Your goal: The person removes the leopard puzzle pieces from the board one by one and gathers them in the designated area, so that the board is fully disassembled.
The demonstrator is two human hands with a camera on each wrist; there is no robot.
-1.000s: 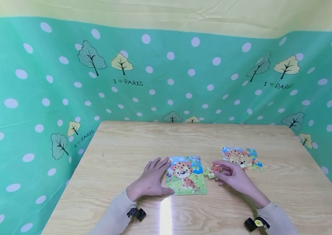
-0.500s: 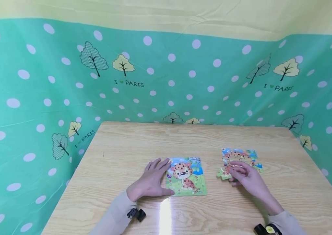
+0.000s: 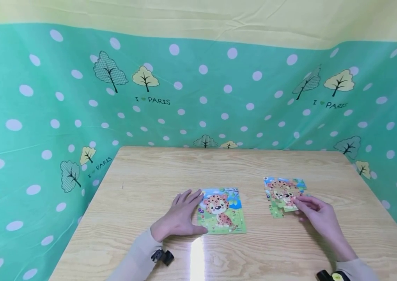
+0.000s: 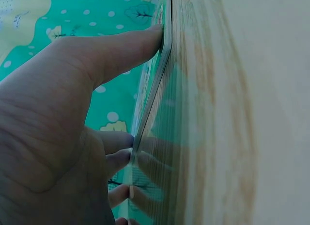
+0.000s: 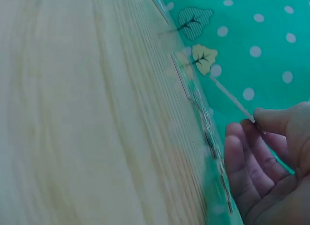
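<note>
A square puzzle [image 3: 236,224] with a spotted leopard cub picture lies on the wooden table in the head view. My left hand [image 3: 179,214] rests at its left side, thumb on the lower left corner and fingertips at the upper left. In the left wrist view, the thumb and fingers touch the puzzle's thin edge. To the right, a second leopard picture [image 3: 278,184] is made of separate pieces with uneven outlines. Over its lower part, my right hand [image 3: 319,218] pinches a puzzle piece [image 5: 231,97] between thumb and fingers, tilted above the table in the right wrist view.
Wooden table [image 3: 170,164] surface surrounds both pictures. A green dotted cloth [image 3: 184,93] with printed trees stands behind it and at the sides. A bright light reflection crosses the table near the front. Each wrist wears a small black camera [image 3: 165,257].
My right hand has moved right with the puzzle piece, from beside the square puzzle to over the lower part of the pieced picture. The left hand stays at the square puzzle's left side.
</note>
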